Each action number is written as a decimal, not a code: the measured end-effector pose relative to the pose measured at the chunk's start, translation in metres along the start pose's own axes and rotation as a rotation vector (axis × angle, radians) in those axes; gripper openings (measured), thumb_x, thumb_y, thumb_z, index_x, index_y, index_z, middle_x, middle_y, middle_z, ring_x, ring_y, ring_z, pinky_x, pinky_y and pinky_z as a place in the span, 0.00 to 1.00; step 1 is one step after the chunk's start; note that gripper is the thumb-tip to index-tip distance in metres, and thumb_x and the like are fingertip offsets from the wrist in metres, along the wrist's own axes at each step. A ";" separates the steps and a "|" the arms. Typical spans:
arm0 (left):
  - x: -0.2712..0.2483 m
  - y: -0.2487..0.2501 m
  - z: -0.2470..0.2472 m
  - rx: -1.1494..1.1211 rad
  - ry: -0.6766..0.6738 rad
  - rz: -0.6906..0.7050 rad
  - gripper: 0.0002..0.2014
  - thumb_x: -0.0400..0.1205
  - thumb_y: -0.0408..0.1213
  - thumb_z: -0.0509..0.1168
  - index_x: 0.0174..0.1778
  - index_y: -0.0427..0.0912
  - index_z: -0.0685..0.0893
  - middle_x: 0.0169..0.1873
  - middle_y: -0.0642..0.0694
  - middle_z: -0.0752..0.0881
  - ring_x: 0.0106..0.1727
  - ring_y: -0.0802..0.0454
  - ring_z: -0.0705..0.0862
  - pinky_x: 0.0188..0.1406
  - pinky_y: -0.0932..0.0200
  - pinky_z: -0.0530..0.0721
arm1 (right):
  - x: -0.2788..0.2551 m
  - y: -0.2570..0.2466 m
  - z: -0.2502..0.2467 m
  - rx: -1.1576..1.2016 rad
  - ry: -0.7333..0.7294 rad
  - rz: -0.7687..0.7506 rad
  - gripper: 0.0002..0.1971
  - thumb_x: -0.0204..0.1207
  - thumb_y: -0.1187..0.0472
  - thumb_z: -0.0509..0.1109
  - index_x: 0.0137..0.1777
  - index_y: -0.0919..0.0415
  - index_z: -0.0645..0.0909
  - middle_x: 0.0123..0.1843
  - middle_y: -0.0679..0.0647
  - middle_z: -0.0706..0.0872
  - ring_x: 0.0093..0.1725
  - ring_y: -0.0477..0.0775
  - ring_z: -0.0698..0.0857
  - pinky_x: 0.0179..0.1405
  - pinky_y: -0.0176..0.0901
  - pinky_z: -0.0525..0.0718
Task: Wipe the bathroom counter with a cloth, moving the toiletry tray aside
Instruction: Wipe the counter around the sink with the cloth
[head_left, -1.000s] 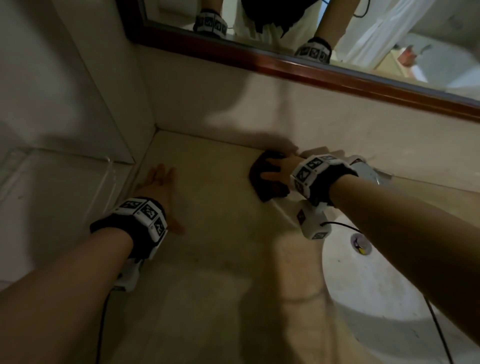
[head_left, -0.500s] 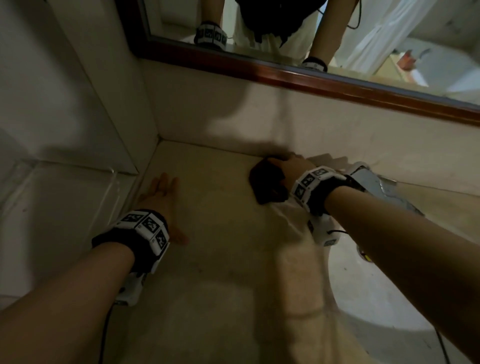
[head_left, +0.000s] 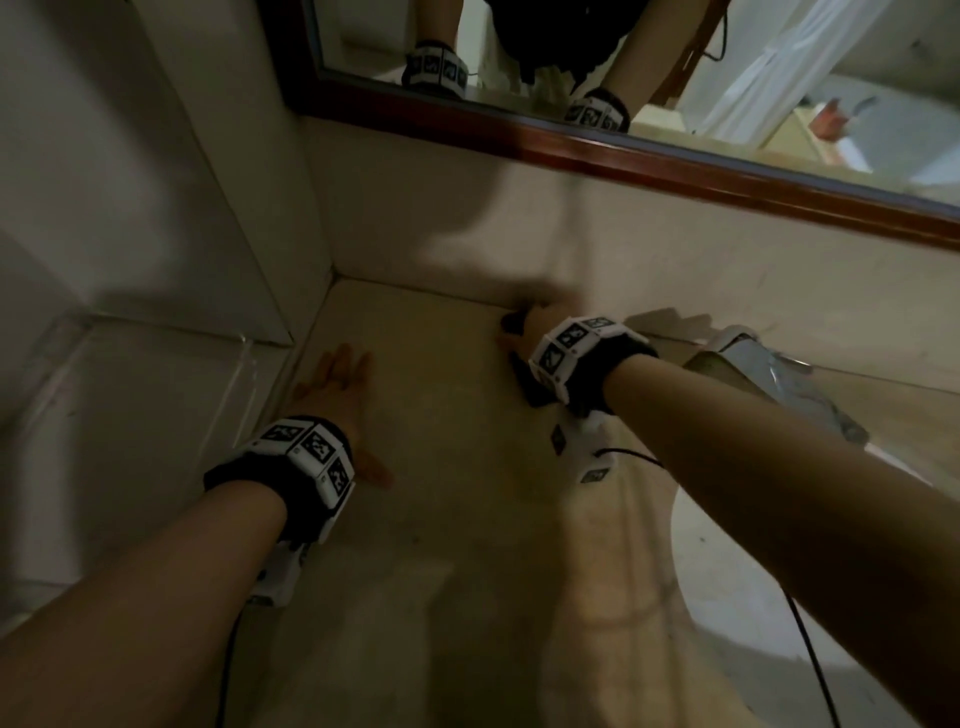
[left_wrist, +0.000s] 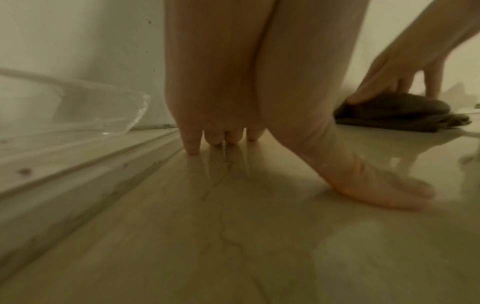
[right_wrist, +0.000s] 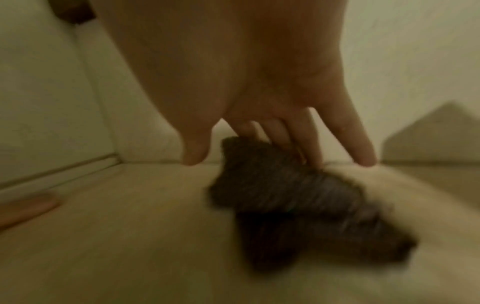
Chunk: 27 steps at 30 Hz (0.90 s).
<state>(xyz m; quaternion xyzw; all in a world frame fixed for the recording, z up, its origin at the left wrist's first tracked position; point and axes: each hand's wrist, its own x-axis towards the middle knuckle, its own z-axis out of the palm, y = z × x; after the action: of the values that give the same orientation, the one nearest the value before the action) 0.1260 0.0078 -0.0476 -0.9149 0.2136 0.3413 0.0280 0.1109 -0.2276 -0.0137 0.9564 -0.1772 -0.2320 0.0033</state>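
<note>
1. Cloth (right_wrist: 293, 197): dark, bunched, lying on the pale stone surface (head_left: 457, 545) under my right hand (head_left: 540, 325). Over the last second it has travelled from near the basin edge up into the back seam where the surface meets the wall. It now sits touching or just short of that wall; I cannot tell which.
2. Right hand: fingers (right_wrist: 309, 148) straight and spread, pressing down on the cloth, not curled round it. The right wrist view is smeared, so I judge the stroke is in motion.
3. Left hand (head_left: 332, 384): flat, fingers apart, braced on the surface near the left edge. It has not shifted in that second.
4. Toiletry tray: not clearly in view. A clear glass edge (left_wrist: 124, 115) shows left of my left hand; I cannot say what it is.
5. Reading: the back strip is getting covered. The front of the surface and the area by the sink (head_left: 779, 597) likely remain.
</note>
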 end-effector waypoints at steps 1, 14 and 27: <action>0.000 0.000 0.000 0.001 0.002 0.002 0.73 0.59 0.60 0.79 0.80 0.45 0.25 0.80 0.44 0.27 0.84 0.44 0.32 0.85 0.44 0.43 | 0.001 -0.005 0.008 -0.027 -0.036 0.008 0.31 0.80 0.45 0.63 0.78 0.61 0.64 0.74 0.65 0.72 0.68 0.67 0.76 0.66 0.57 0.78; -0.011 0.015 -0.012 -0.002 -0.031 -0.060 0.68 0.64 0.56 0.78 0.81 0.43 0.29 0.82 0.40 0.31 0.84 0.41 0.37 0.85 0.45 0.51 | -0.056 0.031 0.039 -0.045 -0.169 -0.423 0.32 0.82 0.46 0.60 0.83 0.44 0.52 0.86 0.50 0.52 0.84 0.59 0.52 0.81 0.54 0.52; 0.002 0.152 0.007 0.322 0.112 0.608 0.27 0.86 0.51 0.52 0.80 0.66 0.52 0.84 0.53 0.42 0.85 0.45 0.44 0.83 0.37 0.49 | -0.152 0.118 0.082 0.248 -0.234 -0.118 0.38 0.81 0.56 0.64 0.84 0.58 0.46 0.86 0.57 0.49 0.83 0.57 0.57 0.81 0.45 0.58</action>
<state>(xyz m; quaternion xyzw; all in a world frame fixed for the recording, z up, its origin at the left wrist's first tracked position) 0.0608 -0.1293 -0.0396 -0.8106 0.5286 0.2455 0.0572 -0.0910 -0.2803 -0.0090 0.9247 -0.1471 -0.3179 -0.1492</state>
